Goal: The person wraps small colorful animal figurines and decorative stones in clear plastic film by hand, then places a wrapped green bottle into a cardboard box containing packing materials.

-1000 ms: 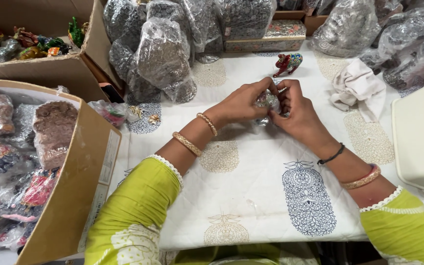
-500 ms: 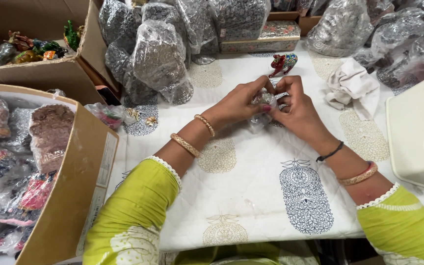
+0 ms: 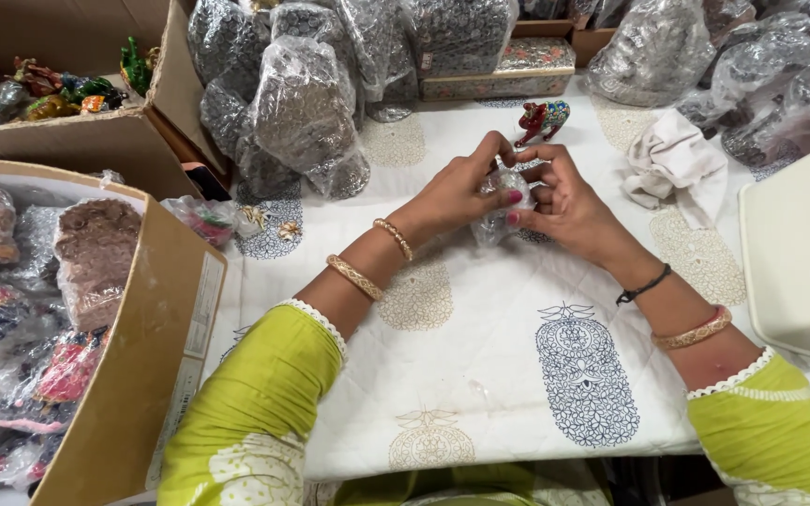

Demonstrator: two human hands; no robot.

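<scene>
The fingers [image 3: 497,157] of both hands were closed around a small object wrapped in clear plastic [image 3: 497,214], held just above the table [image 3: 480,375] a little above the centre of the frame. The left hand [image 3: 457,192] gripped the wrapped object from the left, its thumb and forefinger pinched on the upper edge of the plastic, while the right hand [image 3: 569,201] clasped it from the right with curled fingers touching those of the left. What lay inside the plastic could not be told. The table was covered with a white quilted cloth printed with blue and tan motifs. Just beyond the hands, toward the top centre, stood a small painted animal figurine [image 3: 543,119] in red and blue. A crumpled white cloth [image 3: 677,159] lay to the right of it. Bulky plastic-wrapped bundles [image 3: 307,112] were heaped across the upper part of the frame. At the left edge an open cardboard box [image 3: 142,347] held more wrapped items, and a white plastic container [image 3: 799,253] sat at the right edge.
</scene>
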